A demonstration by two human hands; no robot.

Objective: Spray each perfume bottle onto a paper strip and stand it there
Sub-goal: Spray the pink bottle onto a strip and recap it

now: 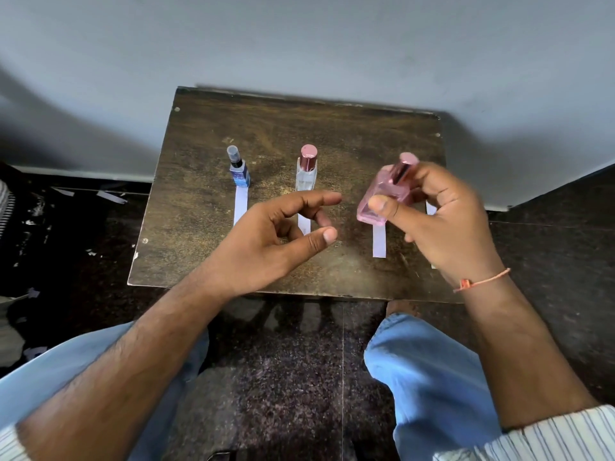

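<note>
The right hand (pixel 446 221) grips the slick, breakable pink bottle (pixel 382 197) by its flat sides, the left hand (pixel 266 237) loosely open.

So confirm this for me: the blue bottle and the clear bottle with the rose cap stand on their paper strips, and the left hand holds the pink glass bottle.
Wrong hand. The head view shows the right hand holding the pink glass bottle; the left hand holds nothing. The blue bottle and clear bottle with the rose cap do stand on strips.

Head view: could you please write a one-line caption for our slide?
Right hand holds pink bottle above a paper strip; two bottles already stand on strips.
</note>
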